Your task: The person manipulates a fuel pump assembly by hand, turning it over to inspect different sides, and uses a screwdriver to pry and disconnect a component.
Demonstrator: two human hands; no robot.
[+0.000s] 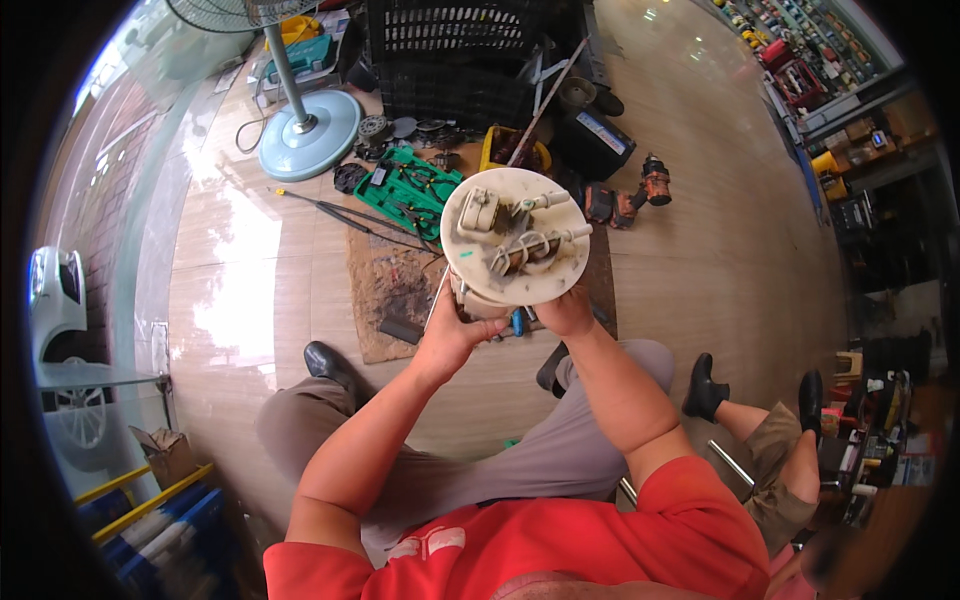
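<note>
Both hands, left hand [455, 335] and right hand [565, 312], grip a round white pump module [515, 235] from below, fingers wrapped around it above the floor mat [385, 290].

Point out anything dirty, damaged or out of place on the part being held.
The round white pump module, held by the left hand and right hand, has brown grime on top. Tools lie scattered on the floor beyond it.
</note>
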